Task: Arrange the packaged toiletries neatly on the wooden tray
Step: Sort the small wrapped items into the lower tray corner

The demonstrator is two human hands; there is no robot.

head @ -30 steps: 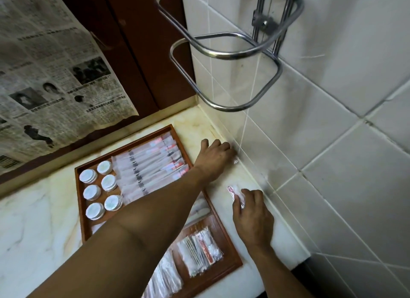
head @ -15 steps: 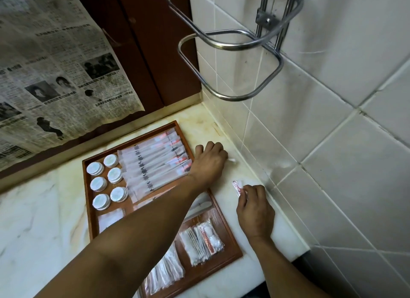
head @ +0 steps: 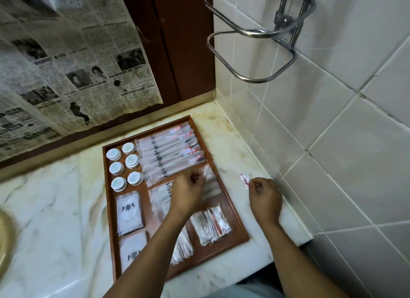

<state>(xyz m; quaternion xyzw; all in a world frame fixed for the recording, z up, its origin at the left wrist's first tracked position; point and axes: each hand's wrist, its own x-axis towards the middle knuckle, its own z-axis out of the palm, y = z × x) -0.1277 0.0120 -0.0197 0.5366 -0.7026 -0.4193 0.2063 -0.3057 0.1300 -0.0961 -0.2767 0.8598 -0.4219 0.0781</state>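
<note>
Marble counter (head: pixel 55 198), wooden tray (head: pixel 107 186), crest-printed packets (head: pixel 129 209), left hand (head: pixel 188 192) apparently pinching blurred packet (head: pixel 207 173), right hand (head: pixel 264 198) pinching red-striped sachet (head: pixel 244 181)

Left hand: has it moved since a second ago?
Yes. The left hand has drawn back from the tiled wall and is now over the wooden tray, pinching a small white packet.

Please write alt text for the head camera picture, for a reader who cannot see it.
A person's left hand holds a blurred white packet over a wooden tray of packaged toiletries, while the right hand pinches a small red-and-white packet over the marble counter. The tray holds six round jars, long packets and flat sachets.
</note>
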